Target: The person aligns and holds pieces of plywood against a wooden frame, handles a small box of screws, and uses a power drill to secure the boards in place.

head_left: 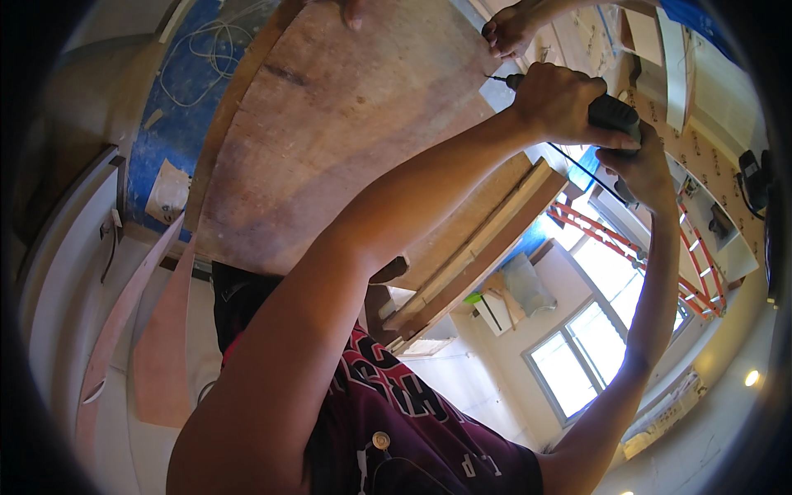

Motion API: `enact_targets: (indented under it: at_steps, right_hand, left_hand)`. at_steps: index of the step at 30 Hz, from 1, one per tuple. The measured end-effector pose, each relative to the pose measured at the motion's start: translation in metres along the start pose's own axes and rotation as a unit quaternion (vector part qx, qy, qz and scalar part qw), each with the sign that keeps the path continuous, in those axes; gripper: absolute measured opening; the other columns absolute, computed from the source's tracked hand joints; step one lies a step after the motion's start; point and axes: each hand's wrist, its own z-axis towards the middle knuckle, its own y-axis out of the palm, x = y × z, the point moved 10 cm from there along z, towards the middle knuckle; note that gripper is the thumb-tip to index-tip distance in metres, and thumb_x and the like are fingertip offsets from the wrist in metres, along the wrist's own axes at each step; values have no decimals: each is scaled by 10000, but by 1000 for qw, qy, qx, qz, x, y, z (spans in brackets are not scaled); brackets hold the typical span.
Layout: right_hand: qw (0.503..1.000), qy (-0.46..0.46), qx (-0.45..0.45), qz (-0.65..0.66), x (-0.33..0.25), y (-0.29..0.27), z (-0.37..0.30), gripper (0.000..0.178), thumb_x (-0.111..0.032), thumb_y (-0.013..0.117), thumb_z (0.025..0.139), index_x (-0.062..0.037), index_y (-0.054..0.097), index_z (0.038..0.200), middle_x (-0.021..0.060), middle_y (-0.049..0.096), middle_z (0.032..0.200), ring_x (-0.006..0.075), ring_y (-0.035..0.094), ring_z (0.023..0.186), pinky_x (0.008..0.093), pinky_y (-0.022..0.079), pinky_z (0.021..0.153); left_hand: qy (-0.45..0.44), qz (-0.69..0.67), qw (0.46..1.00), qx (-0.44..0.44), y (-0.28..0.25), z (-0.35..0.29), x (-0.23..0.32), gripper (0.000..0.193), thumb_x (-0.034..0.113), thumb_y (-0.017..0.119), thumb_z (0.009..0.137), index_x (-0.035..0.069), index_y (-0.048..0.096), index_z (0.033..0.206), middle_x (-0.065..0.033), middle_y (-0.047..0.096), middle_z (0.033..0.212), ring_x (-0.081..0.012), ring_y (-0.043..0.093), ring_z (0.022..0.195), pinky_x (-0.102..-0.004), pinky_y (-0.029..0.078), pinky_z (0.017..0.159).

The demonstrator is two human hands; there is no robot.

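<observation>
Both my hands are on a dark power drill (615, 114). My left hand (559, 101) wraps round its front part, and my right hand (645, 161) is closed on its rear. A thin bit (497, 78) sticks out of the front, its tip close to the edge of a large curved plywood panel (355, 107). Whether the tip touches the wood I cannot tell. Near the bit is another person's hand (510, 31), fingers curled at the panel's edge. A fingertip (353, 12) rests on the panel at the top of the view; whose it is does not show.
Wooden battens (487, 247) run along the panel's side. A blue sheet (177, 124) with a loose white cable (198, 66) lies to the left, beside thin curved wood strips (161, 363). Orange ladders (693, 272) stand near a bright window (569, 363) at the right.
</observation>
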Motion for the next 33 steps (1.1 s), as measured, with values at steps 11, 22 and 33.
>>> enact_targets:
  at_steps: [11,22,33]
  right_hand:
    - [1000,-8,-2,-6,-3,6,5,324,-58,780,803,23,651,1089,78,696,816,138,654,665,329,526,614]
    - [999,-17,-2,-47,1,12,16,446,-96,789,772,18,674,1187,161,752,984,253,731,894,398,570,843]
    - [982,-136,39,-121,-28,14,10,546,-96,811,740,-49,689,1270,156,779,1030,293,746,985,423,567,906]
  left_hand:
    - [7,12,1000,9,2,-5,-7,784,893,704,714,110,692,688,-112,686,620,-321,715,560,-448,563,537]
    - [22,3,999,45,-3,-14,-16,798,887,730,691,91,677,689,-117,670,602,-292,709,547,-412,548,512]
    - [20,18,999,-45,-1,-22,-26,724,732,721,850,58,692,1111,-186,735,1012,-328,722,988,-456,557,830]
